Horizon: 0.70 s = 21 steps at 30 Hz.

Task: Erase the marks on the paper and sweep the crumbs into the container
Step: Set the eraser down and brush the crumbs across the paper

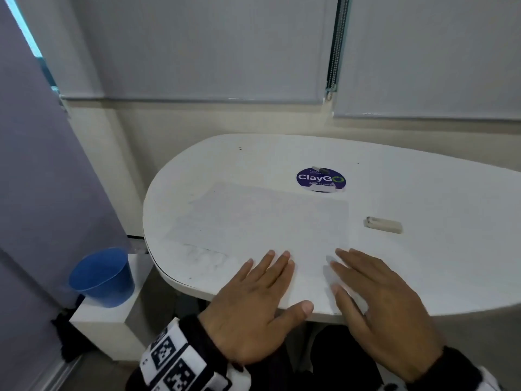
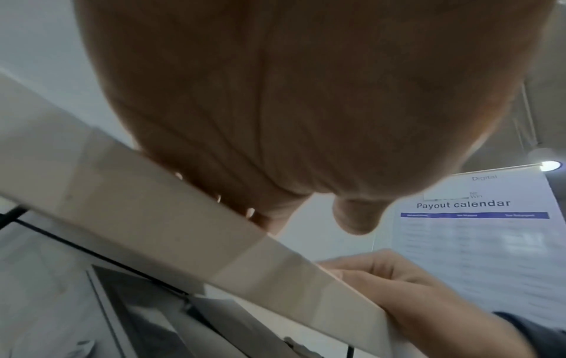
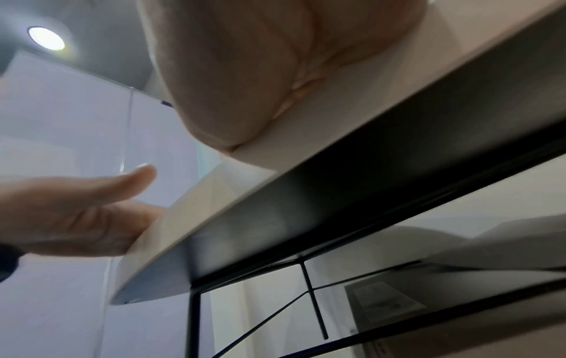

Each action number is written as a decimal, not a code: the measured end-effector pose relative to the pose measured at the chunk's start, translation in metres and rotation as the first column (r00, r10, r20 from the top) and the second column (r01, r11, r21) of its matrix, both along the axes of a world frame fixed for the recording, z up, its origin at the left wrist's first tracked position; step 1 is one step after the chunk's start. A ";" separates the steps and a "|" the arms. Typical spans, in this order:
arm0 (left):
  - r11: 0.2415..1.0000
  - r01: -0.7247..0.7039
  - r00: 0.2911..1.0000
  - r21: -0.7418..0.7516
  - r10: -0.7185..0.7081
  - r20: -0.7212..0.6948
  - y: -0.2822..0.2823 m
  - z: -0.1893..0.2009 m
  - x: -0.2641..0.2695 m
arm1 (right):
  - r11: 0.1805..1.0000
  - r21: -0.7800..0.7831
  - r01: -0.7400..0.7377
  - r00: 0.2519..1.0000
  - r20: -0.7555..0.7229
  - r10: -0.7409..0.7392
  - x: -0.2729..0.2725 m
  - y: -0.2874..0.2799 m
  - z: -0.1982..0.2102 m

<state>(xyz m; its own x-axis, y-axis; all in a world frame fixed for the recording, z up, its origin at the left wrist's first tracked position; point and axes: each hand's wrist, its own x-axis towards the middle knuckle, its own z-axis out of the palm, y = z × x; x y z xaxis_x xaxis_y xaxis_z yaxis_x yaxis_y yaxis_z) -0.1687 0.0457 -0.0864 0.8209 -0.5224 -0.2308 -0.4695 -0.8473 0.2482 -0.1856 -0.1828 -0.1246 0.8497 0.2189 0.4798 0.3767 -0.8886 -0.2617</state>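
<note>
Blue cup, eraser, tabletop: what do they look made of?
Blue cup: looks like plastic, smooth, slightly translucent at the rim where light comes through.
Eraser: probably rubber or vinyl, matte off-white block with rounded, greyed edges.
Tabletop: likely laminated board, smooth satin white top; the left wrist view shows a pale banded edge. The core is not visible.

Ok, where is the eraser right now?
In the head view the eraser lies on the table, untouched, right of the paper and beyond the right hand.
</note>
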 end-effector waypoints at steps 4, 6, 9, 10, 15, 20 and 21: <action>0.999 -0.032 0.998 -0.022 0.033 0.045 -0.009 -0.007 -0.001 | 0.997 -0.035 -0.070 0.997 -0.039 0.068 -0.009 0.018 -0.005; 0.999 -0.034 0.998 -0.034 0.035 0.044 -0.005 -0.007 0.001 | 0.997 -0.074 -0.022 0.999 -0.048 0.019 -0.004 0.012 -0.003; 0.999 -0.032 0.998 -0.042 0.034 0.046 0.004 -0.007 -0.001 | 0.999 -0.033 0.035 0.999 -0.032 -0.036 0.002 0.009 0.009; 0.999 -0.029 0.998 -0.045 0.032 0.054 0.007 -0.007 -0.003 | 0.999 -0.028 0.022 0.999 -0.026 -0.023 0.002 0.015 0.011; 0.998 -0.041 0.994 -0.056 0.046 0.099 0.024 -0.011 -0.006 | 0.990 -0.125 -0.062 0.991 -0.127 0.045 0.003 0.047 -0.001; 0.989 -0.147 0.986 -0.032 0.149 0.079 0.057 -0.013 0.016 | 0.985 -0.160 -0.059 0.990 -0.135 0.037 0.005 0.047 -0.002; 0.985 -0.171 0.983 -0.026 0.173 0.068 0.064 -0.013 0.021 | 0.986 -0.149 -0.071 0.989 -0.139 0.050 0.005 0.046 -0.001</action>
